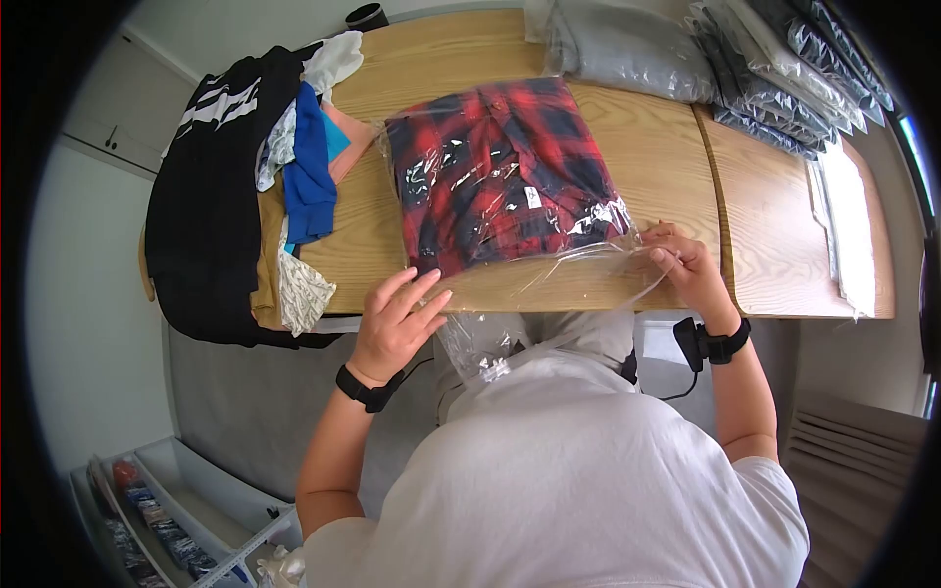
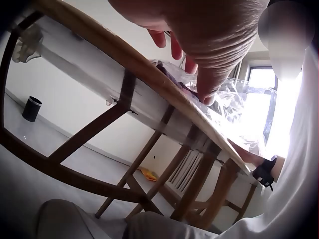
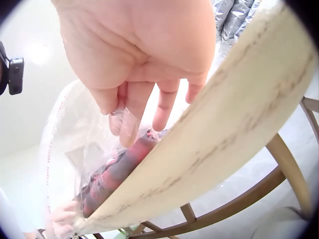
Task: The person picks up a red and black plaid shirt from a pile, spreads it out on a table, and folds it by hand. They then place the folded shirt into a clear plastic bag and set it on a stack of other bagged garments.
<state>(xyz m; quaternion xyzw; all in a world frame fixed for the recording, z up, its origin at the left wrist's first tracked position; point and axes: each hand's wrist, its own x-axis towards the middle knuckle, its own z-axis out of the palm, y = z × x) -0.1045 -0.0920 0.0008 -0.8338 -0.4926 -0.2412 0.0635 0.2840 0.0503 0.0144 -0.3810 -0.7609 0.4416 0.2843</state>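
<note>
A folded red and navy plaid shirt [image 1: 495, 171] lies in a clear plastic bag [image 1: 564, 269] on the wooden table, a small white label on its front. The bag's loose mouth hangs over the near table edge toward the person's lap. With thumb and finger, my right hand [image 1: 691, 269] pinches the bag's film at its near right corner; the right wrist view shows the film between them [image 3: 124, 117]. At the shirt's near left corner, my left hand [image 1: 397, 323] has its fingers spread, fingertips right at the bag. Its thumb [image 2: 207, 87] points down in the left wrist view.
Loose clothes, including a black garment [image 1: 211, 196] and a blue one [image 1: 312, 171], are heaped at the table's left end. Bagged garments [image 1: 774, 73] stack at the back right. White sheets [image 1: 848, 230] lie at right. A sectioned bin [image 1: 186, 490] stands lower left.
</note>
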